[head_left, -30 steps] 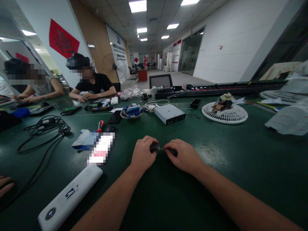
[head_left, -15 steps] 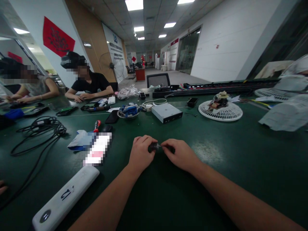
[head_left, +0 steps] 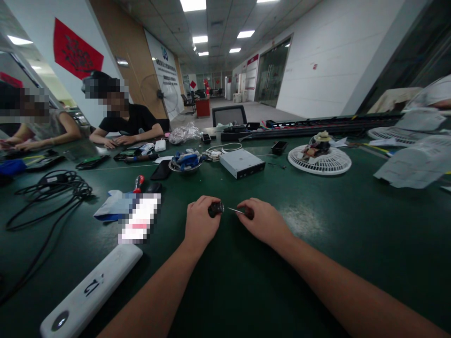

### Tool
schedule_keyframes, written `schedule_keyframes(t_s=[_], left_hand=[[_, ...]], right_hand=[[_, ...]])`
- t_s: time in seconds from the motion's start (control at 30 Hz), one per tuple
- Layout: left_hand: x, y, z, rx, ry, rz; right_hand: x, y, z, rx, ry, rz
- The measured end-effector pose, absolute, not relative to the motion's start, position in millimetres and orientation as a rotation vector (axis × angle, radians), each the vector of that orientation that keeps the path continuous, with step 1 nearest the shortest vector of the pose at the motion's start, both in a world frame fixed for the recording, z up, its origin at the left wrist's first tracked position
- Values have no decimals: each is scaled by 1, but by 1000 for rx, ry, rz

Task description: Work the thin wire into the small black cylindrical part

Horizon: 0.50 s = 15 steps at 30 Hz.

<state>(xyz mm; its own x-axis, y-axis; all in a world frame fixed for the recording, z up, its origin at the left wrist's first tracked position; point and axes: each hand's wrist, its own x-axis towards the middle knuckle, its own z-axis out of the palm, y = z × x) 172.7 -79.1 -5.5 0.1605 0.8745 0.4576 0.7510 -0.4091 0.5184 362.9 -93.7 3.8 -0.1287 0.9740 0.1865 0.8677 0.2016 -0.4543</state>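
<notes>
Between its thumb and fingers, my left hand (head_left: 200, 223) grips a small dark cylinder (head_left: 217, 208) with a shiny rim, its round end turned toward the right. Across a narrow gap, my right hand (head_left: 264, 218) pinches a thin metal rod (head_left: 234, 210) with a darker part behind it, mostly covered by the fingers. The rod points left at the cylinder and does not touch it. Both hands are just above the green table (head_left: 218, 291). What kind of part the cylinder is, I cannot tell.
Beyond my hands lie an optical drive (head_left: 242, 164), a dish of blue material (head_left: 186, 162) and a white fan grille (head_left: 319, 162). On my left are a phone with a lit screen (head_left: 139, 220), a long white device (head_left: 91, 291), a red-handled tool (head_left: 138, 183) and coiled black cable (head_left: 59, 185). Two people sit opposite.
The cylinder and the rod, earlier touching or nearly so, are now apart. My left hand has shifted slightly left, and more of the rod shows. The view has turned a little.
</notes>
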Motion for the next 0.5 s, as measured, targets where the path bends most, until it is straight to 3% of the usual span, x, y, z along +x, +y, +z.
schedule_keyframes(t_s=[0.5], left_hand=[[173,-78,-11,2267,1562,1037]], right_hand=[[364,-94,2,-1637,-2051,361]])
